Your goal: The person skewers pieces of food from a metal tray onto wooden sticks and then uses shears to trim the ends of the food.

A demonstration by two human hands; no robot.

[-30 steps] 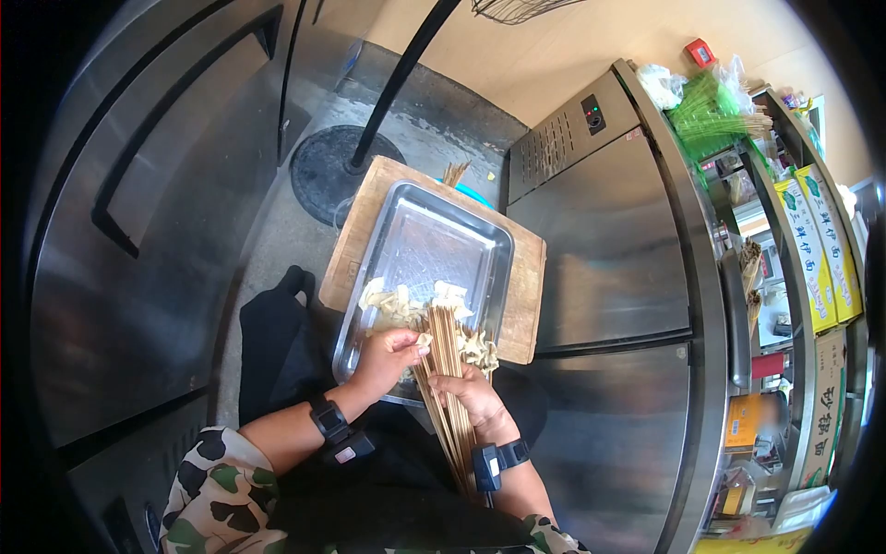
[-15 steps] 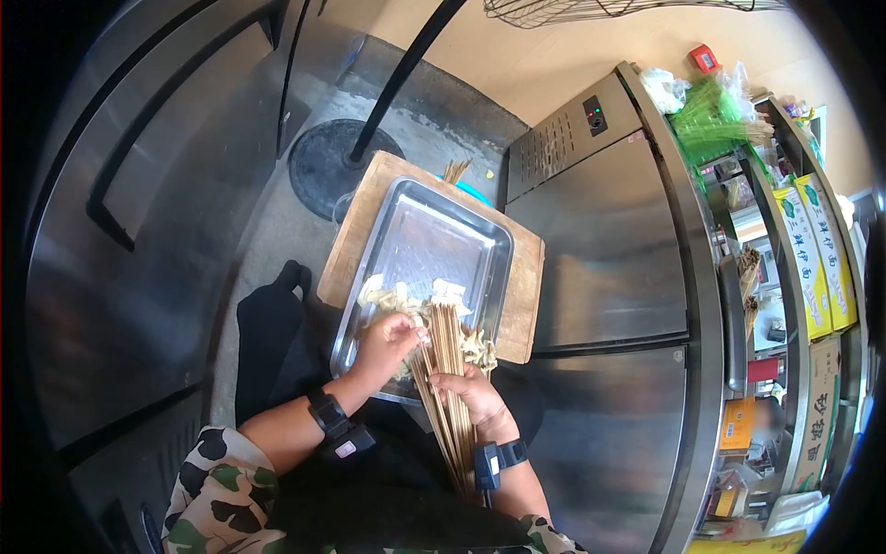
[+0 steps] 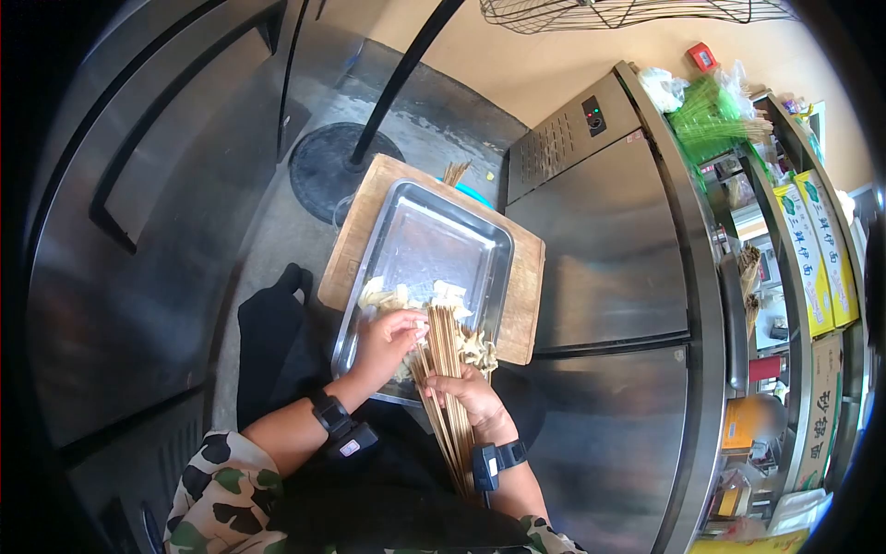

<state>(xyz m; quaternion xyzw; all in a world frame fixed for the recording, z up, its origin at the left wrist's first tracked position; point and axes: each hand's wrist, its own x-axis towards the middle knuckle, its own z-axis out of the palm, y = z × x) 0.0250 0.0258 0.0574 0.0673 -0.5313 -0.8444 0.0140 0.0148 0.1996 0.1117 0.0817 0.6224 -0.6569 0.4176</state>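
A thick bundle of bamboo skewers [image 3: 447, 346] is gripped in my right hand [image 3: 473, 399], its upper ends fanning over the near part of a metal tray [image 3: 503, 263]. My left hand [image 3: 386, 343] pinches a small pale piece of food [image 3: 422, 330] between thumb and fingertips, right at the top of a skewer that stands a little apart from the bundle. Cream-coloured slices of food [image 3: 383, 294] lie in the tray's near end, on both sides of the skewers. Part of this heap is hidden behind my hands.
Under the tray is a wooden board [image 3: 524, 305]. More skewers [image 3: 456, 173] stick up behind it beside a blue rim. A steel refrigerator [image 3: 609, 268] stands close on the right, another steel cabinet [image 3: 157, 240] on the left. A black pole [image 3: 406, 83] rises from a round base.
The fingers of my left hand have shifted slightly at the skewer's tip, still pinching the pale piece. My right hand keeps the bundle in nearly the same place.
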